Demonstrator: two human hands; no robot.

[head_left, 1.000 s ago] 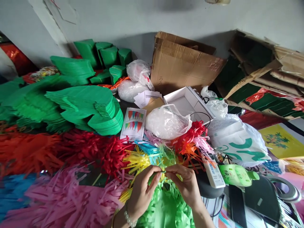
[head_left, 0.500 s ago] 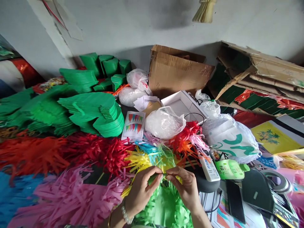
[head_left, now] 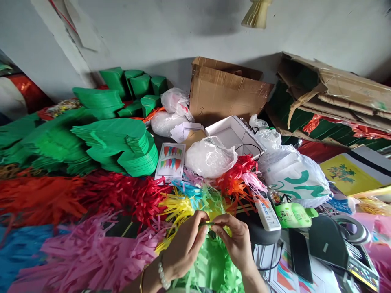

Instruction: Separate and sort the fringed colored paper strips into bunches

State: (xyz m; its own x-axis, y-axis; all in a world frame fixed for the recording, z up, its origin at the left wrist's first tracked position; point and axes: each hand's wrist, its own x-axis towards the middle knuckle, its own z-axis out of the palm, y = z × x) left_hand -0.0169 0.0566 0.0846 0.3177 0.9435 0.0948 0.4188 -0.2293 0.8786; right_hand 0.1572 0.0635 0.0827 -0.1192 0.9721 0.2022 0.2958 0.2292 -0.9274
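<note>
"Hands?"
"L hand [head_left: 187, 249] & R hand [head_left: 236, 242] both nearly closed, fingertips pinching thin green strip [head_left: 207, 224]."
"Strip's loc?"
"Near side, approx. ctr; lt-green fringe [head_left: 210, 262] nearer, yellow fringe [head_left: 178, 206] far-left."

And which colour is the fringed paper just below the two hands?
Light green, best seen in the head view.

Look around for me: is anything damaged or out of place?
The cardboard box at the right looks damaged: a ragged strip hangs loose from its edge. The green bottle lies on its side, but no spill is visible.
</note>
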